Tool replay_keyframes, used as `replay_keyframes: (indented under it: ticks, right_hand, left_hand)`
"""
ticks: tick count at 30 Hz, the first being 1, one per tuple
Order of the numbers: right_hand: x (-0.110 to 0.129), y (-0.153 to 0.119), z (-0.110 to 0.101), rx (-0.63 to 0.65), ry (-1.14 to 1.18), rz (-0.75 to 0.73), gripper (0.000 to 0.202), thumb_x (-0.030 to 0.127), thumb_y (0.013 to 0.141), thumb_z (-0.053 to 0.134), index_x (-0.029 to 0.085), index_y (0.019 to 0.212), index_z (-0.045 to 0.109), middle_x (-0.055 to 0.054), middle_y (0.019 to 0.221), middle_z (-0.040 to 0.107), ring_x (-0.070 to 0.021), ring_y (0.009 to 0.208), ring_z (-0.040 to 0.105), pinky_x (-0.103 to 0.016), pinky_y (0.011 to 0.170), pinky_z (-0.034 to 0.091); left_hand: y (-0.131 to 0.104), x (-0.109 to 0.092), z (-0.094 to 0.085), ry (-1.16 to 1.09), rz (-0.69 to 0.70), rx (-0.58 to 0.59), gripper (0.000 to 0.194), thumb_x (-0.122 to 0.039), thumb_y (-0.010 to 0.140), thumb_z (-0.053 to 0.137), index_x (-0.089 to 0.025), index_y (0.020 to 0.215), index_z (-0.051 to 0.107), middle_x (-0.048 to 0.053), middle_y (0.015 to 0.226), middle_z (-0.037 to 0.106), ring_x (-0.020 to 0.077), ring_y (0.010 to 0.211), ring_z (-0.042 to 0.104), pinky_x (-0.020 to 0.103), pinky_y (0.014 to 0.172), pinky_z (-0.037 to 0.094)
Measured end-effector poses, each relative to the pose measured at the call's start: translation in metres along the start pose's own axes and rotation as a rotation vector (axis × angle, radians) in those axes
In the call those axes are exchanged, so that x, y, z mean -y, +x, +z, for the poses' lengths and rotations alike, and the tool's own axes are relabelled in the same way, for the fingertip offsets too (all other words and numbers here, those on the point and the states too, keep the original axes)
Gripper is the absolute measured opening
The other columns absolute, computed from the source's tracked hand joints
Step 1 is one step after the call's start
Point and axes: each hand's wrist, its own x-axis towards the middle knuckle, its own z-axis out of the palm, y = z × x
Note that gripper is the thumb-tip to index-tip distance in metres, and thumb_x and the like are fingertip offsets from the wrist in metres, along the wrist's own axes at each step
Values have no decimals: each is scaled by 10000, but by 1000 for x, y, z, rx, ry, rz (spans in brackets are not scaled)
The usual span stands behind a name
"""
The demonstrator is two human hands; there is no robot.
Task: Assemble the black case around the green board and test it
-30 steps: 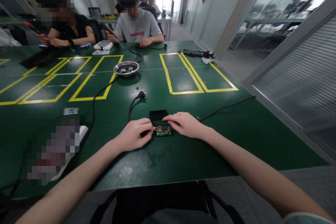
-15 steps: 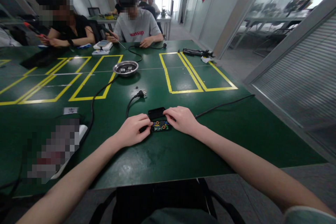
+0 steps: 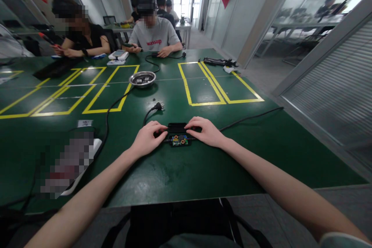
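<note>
A black plastic case cover (image 3: 177,127) is held by its two ends, just behind an open lower case half. My left hand (image 3: 148,138) has its fingertips at the cover's left end, with the thumb lower down near the cable. My right hand (image 3: 205,131) grips the right end between fingers and thumb. In the lower half sits a green circuit board (image 3: 180,140) with two copper-wound ring coils. Cables leave the case on both sides, partly hidden by my hands. A black power plug (image 3: 158,106) lies beyond my left hand.
A steel bowl (image 3: 142,79) holds metal parts. At left lies a blurred-out device with a white edge (image 3: 97,147), beside a paper label (image 3: 85,123). A folded black tripod (image 3: 219,62) lies at the far right. Two co-workers sit across the green table (image 3: 139,186).
My left hand has shifted from the lower case half to the cover's left end. The cover, tilted before, now lies straighter behind the board. The whole view has moved slightly.
</note>
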Motion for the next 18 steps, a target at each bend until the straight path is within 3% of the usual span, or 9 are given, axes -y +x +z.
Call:
replay_keyframes:
  ticks: [10, 15, 18]
  right_hand:
    - [6, 1, -3, 0, 120, -13, 121, 225, 935, 659, 195, 884, 765, -72, 1013, 712, -198, 932, 684, -377, 914, 540]
    - [1, 0, 3, -56, 42, 83, 103, 235, 894, 706, 196, 978, 751, -61, 949, 722, -205, 883, 655, -365, 828, 537]
    - [-1, 0, 5, -91, -20, 124, 80, 262, 891, 713, 209, 910, 770, -65, 930, 713, -222, 902, 648, -383, 838, 529]
  left_hand:
    - [-2, -7, 5, -150, -153, -37, 147, -283, 902, 678, -179, 866, 775, 30, 810, 754, 163, 706, 653, 280, 686, 490]
    - [-2, -10, 4, -165, -175, -26, 152, -297, 889, 680, -188, 854, 781, 36, 829, 761, 175, 739, 660, 293, 713, 494]
    - [-2, -13, 4, -162, -197, -51, 134, -300, 861, 697, -196, 870, 781, 36, 836, 754, 178, 750, 651, 291, 709, 491]
